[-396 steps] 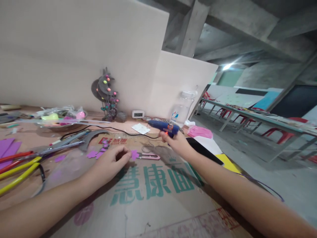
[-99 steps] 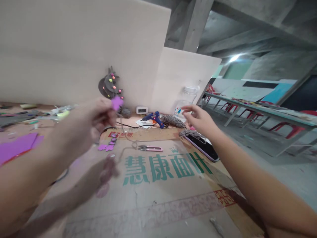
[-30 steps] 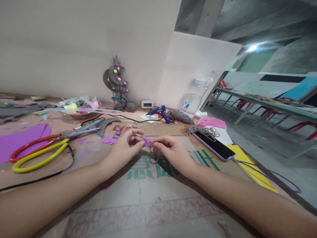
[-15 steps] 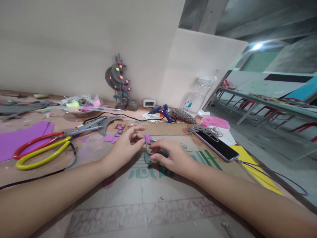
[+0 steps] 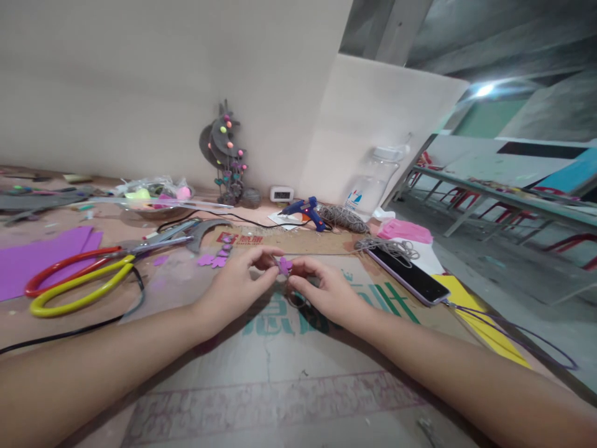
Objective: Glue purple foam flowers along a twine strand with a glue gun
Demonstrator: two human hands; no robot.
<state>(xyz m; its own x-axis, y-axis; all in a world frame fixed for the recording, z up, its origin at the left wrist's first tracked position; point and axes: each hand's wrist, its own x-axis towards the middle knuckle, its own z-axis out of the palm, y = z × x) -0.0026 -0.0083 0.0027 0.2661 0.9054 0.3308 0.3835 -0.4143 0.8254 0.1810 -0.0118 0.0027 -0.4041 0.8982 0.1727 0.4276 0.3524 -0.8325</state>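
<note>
Between my two hands, above the printed cardboard (image 5: 280,367), is a small purple flower piece (image 5: 285,266). My left hand (image 5: 245,280) pinches its left side with thumb and forefinger. From the right, my right hand (image 5: 326,287) closes its fingertips at the piece's other edge, with a loop of grey cord (image 5: 295,301) hanging below them. More purple flower pieces (image 5: 212,261) lie on the cardboard just beyond my left hand.
Red-and-yellow-handled scissors (image 5: 84,286) and purple sheets (image 5: 46,258) lie left. A blue glue gun (image 5: 308,211), grey yarn (image 5: 345,219) and a bottle (image 5: 372,180) stand behind. At right are a phone (image 5: 410,274) and yellow sheet (image 5: 485,323).
Both hands have drawn in around the purple flower piece, which is now raised between the fingertips. My left fingers, spread before, have closed on it.
</note>
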